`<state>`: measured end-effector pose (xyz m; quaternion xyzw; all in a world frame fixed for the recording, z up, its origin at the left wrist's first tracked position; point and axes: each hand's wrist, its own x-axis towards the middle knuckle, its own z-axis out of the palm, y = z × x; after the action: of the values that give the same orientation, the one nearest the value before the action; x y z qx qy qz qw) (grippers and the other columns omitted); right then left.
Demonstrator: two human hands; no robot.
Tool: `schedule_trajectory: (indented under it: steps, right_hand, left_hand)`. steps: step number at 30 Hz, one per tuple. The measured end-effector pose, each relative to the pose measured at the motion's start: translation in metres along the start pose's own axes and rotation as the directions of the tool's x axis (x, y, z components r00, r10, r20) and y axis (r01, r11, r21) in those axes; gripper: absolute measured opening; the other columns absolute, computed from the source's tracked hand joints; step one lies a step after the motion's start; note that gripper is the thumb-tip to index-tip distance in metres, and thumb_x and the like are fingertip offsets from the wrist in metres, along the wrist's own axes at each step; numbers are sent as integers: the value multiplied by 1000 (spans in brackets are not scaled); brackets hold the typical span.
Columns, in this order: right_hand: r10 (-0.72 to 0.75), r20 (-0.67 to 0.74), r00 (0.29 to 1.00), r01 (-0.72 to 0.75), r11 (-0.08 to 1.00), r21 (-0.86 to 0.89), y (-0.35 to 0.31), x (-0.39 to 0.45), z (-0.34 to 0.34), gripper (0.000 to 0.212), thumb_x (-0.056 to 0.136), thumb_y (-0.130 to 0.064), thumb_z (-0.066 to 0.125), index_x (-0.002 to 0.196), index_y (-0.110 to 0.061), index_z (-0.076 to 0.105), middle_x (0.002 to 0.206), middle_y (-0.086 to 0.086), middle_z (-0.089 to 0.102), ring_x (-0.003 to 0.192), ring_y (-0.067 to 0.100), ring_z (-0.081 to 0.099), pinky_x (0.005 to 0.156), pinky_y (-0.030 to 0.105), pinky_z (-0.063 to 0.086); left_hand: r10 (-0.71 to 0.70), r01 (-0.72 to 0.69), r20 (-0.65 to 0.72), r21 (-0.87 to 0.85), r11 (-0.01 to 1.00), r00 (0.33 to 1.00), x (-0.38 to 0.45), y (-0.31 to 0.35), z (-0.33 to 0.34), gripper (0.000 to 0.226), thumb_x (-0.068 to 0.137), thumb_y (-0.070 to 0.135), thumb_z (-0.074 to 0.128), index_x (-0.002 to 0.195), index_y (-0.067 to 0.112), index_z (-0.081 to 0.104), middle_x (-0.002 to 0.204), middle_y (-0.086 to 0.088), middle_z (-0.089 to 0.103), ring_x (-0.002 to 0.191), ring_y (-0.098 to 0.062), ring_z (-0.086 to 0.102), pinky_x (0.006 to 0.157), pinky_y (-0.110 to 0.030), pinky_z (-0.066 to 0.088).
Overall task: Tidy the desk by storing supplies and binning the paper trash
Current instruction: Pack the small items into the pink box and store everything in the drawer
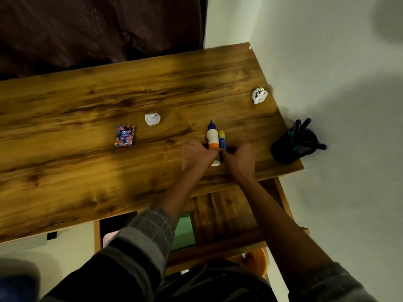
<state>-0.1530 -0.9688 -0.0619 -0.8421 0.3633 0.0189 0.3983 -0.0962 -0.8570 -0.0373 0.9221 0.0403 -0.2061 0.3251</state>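
On the wooden desk (87, 110) a white glue bottle (212, 136) with a blue cap lies side by side with a yellow-capped blue glue stick (222, 139). My left hand (196, 154) grips the bottle's lower end. My right hand (239, 159) has its fingers curled at the glue stick's lower end. Two crumpled paper balls lie on the desk, one in the middle (152, 119) and one near the right wall (259, 95). A small Gems packet (125, 135) lies to the left.
A black pen holder (293, 147) with several pens stands at the desk's right front corner by the white wall (338, 83). Below the desk edge an open wooden drawer (218, 216) shows a green item (183, 233). An orange bin (257, 261) sits lower down.
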Motion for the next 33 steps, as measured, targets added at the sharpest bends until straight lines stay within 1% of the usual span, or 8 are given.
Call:
schedule_trajectory:
  steps: [3,9,12,16,20,22,26,33]
  right_hand:
    - [-3,63,998,3,1000,-3,1,-23,-3,16,90,-31,70,93,-16,75,79,-2,72,71,11,69,55,24,49]
    - [-51,203,978,58,998,-31,14,-104,-17,13,89,-38,72,98,-31,79,68,-12,70,62,-3,64,52,22,48]
    - [76,303,950,-62,997,-55,31,-139,-22,16,82,-41,78,94,-29,80,71,-7,73,64,-1,66,60,25,52]
    - [162,421,893,-136,987,-92,64,-165,-18,25,79,-45,81,93,-25,82,80,-9,77,76,4,71,66,25,55]
    - [214,426,879,-153,973,-174,84,-168,-3,25,81,-45,79,91,-22,80,78,-5,76,72,5,70,63,28,57]
    - [221,416,882,-125,961,-246,88,-162,8,28,81,-47,77,87,-20,78,74,-4,73,67,4,66,53,20,48]
    - [212,404,890,-106,957,-269,92,-145,33,31,79,-49,76,82,-18,73,69,-5,69,66,10,66,58,26,53]
    - [293,376,879,-198,942,-272,99,-131,70,37,80,-46,75,93,-11,67,86,5,68,80,21,67,60,25,44]
  left_hand:
    - [-21,23,64,-28,999,998,-25,-16,-13,36,86,49,76,110,22,78,100,2,77,76,-7,59,51,-17,35]
    - [-27,64,311,-107,992,950,-108,-101,-36,29,80,44,83,105,29,80,92,14,79,78,2,71,74,-24,62]
    - [-53,99,402,-94,991,914,-153,-152,-44,25,77,40,86,100,34,79,85,21,75,77,8,71,71,-13,58]
    - [-179,263,438,-138,955,881,-174,-190,-42,22,76,31,89,83,45,73,85,14,79,79,0,75,80,-31,64]
    - [-283,415,463,-211,885,840,-160,-197,-27,21,75,23,90,88,31,75,90,0,81,79,-16,79,80,-44,65]
    - [-299,434,462,-219,874,835,-148,-192,-18,20,80,19,87,90,29,72,90,-2,80,77,-16,79,77,-44,66]
    - [-345,444,415,-169,880,842,-125,-184,7,21,80,29,86,94,27,70,85,1,78,74,-15,78,73,-38,66]
    - [-304,310,173,-7,951,937,-115,-168,36,38,84,60,72,69,25,73,78,0,77,83,-20,75,71,-23,52]
